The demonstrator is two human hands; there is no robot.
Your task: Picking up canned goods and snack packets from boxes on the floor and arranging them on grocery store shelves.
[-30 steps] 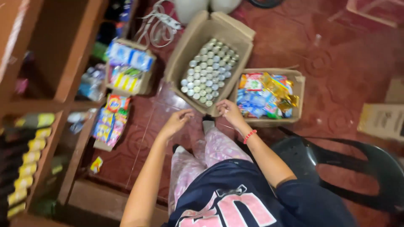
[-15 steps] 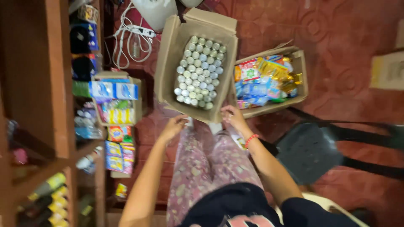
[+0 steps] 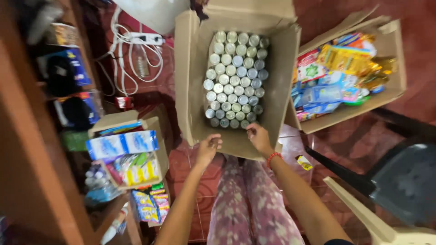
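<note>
A tall open cardboard box (image 3: pixel 185 81) stands on the red tiled floor in front of me, packed with several rows of silver-topped cans (image 3: pixel 236 77). My left hand (image 3: pixel 209 147) is curled against the outside of the box's near wall. Just past that wall's top edge, my right hand (image 3: pixel 260 136), with a red bracelet at the wrist, rests its fingers beside the nearest row of cans. Both arms reach forward over my legs in patterned pink trousers (image 3: pixel 247 204).
A second open box (image 3: pixel 394 54) of colourful snack packets (image 3: pixel 336 77) sits to the right. A smaller box of packets (image 3: pixel 122 145) and a wooden shelf (image 3: pixel 32 149) stand left. A white power strip (image 3: pixel 145 38) lies beyond. A dark chair (image 3: pixel 404 181) and a cream chair (image 3: pixel 377 222) are at right.
My view has moved forward and closer over the can box. Both hands have gone from above my knees out to the box's near wall.
</note>
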